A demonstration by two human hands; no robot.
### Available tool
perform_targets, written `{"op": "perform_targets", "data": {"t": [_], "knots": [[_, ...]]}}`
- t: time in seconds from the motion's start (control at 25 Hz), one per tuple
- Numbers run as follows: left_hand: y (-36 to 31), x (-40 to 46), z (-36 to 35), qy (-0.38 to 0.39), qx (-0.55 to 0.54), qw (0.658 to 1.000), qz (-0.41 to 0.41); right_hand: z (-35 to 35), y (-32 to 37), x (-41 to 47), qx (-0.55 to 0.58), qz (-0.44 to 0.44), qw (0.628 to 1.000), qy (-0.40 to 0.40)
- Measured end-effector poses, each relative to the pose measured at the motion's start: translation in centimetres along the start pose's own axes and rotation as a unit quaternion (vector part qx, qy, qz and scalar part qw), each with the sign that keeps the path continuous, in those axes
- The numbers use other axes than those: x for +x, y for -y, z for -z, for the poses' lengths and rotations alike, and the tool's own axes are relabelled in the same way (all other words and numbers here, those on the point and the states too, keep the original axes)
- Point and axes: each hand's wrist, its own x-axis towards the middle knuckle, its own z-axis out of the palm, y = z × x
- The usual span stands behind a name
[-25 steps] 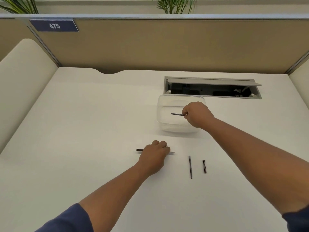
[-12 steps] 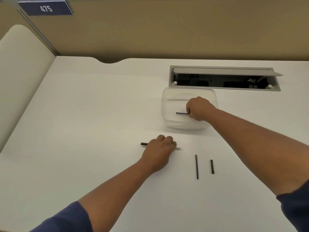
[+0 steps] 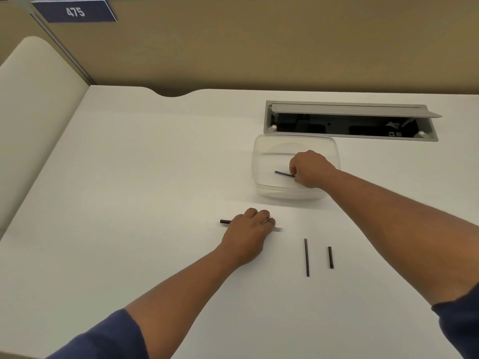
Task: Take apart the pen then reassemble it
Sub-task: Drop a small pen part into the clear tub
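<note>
My left hand [image 3: 247,229] rests on the white desk, closed over a pen part [image 3: 225,221] whose dark end sticks out to the left and whose white tip shows to the right. My right hand [image 3: 309,168] is inside a clear plastic container [image 3: 261,154], fingers closed on a short dark pen piece [image 3: 283,173] that points left. Two more dark pen parts lie on the desk to the right of my left hand: a long thin rod [image 3: 306,257] and a shorter piece [image 3: 330,257], both lying front to back.
An open grey cable hatch [image 3: 347,111] is sunk into the desk just behind the container. Tan partition walls stand at the back, with a blue sign reading 475 [image 3: 75,12]. A cream side panel [image 3: 31,120] borders the desk on the left.
The camera has tilted down and nearer. Both hands keep their grips; my right hand with the dark piece stays inside the container, its piece now angled slightly downward.
</note>
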Motion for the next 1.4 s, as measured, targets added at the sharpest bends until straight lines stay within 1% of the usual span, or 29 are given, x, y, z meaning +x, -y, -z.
{"op": "perform_targets", "data": {"t": [0.48, 0.8, 1.0, 1.08, 1.24, 1.32, 1.4], "knots": [[-0.1, 0.1, 0.1, 0.005, 0.007, 1.0, 0.002, 0.3, -0.5, 0.0, 0.015, 0.01, 1.0, -0.022], [-0.2, 0.4, 0.7, 0.026, 0.021, 0.999, 0.002, 1.6, -0.2, -2.2, 0.058, 0.023, 0.994, -0.094], [-0.8, 0.1, 1.9, 0.058, 0.035, 0.998, 0.018, 3.1, 1.3, -7.0, 0.118, 0.049, 0.975, -0.182], [-1.4, -0.2, 2.3, 0.068, 0.033, 0.997, 0.02, 2.9, 1.9, -9.5, 0.138, 0.063, 0.968, -0.2], [-2.5, -1.2, 2.9, 0.083, 0.03, 0.996, 0.021, 0.7, 2.2, -14.3, 0.156, 0.059, 0.971, -0.173], [-2.9, -1.7, 3.0, 0.087, 0.029, 0.995, 0.028, -0.7, 1.9, -16.0, 0.169, 0.042, 0.973, -0.152], [-3.5, -2.3, 3.2, 0.089, 0.003, 0.995, 0.043, -2.4, 1.7, -17.5, 0.183, 0.015, 0.975, -0.128]]}}
